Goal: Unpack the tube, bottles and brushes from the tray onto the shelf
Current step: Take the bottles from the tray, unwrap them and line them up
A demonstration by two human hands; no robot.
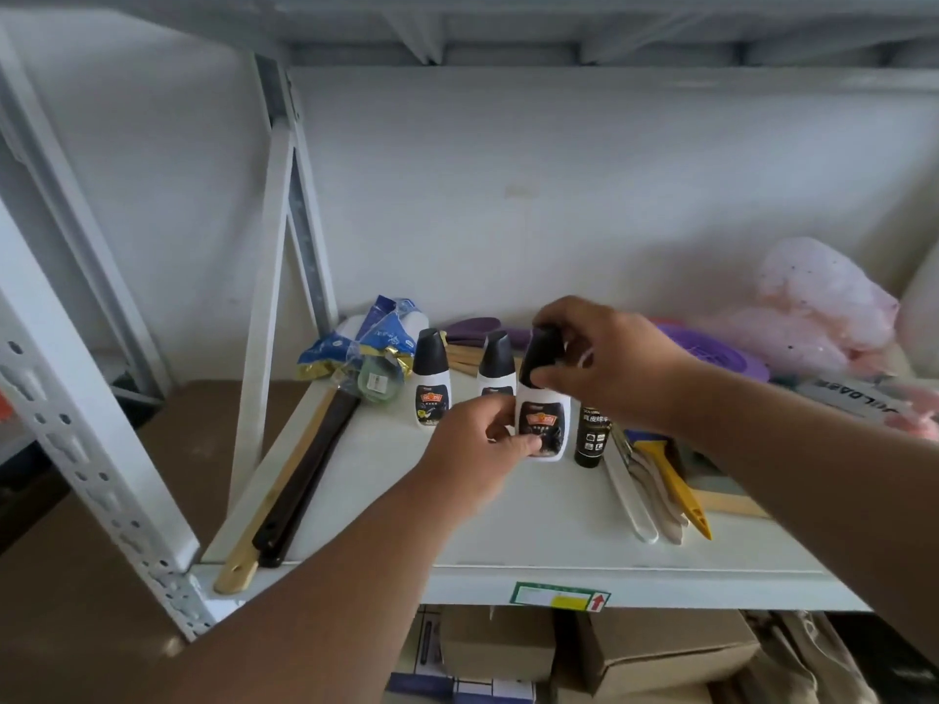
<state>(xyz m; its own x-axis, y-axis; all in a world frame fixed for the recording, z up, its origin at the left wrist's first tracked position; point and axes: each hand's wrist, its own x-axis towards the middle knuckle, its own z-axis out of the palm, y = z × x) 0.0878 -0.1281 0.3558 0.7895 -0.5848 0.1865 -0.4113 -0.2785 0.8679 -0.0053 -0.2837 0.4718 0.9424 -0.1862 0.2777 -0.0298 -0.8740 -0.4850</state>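
Note:
A white bottle with a black cap (541, 424) stands on the white shelf (533, 541). My right hand (604, 363) grips its cap from above. My left hand (482, 449) holds its lower body from the left. Two matching bottles stand behind it, one at the left (432, 381) and one partly hidden (495, 363). A dark tube (592, 439) stands upright just right of the held bottle. Several brushes and handles, one yellow (673, 482), lie to the right. The tray is out of view.
Long dark and wooden handled brushes (294, 480) lie along the shelf's left edge. A blue and gold packet (366, 348) sits at the back left. Purple plastic items (711, 353) and pink bags (823, 307) fill the back right. Cardboard boxes (650, 652) sit below.

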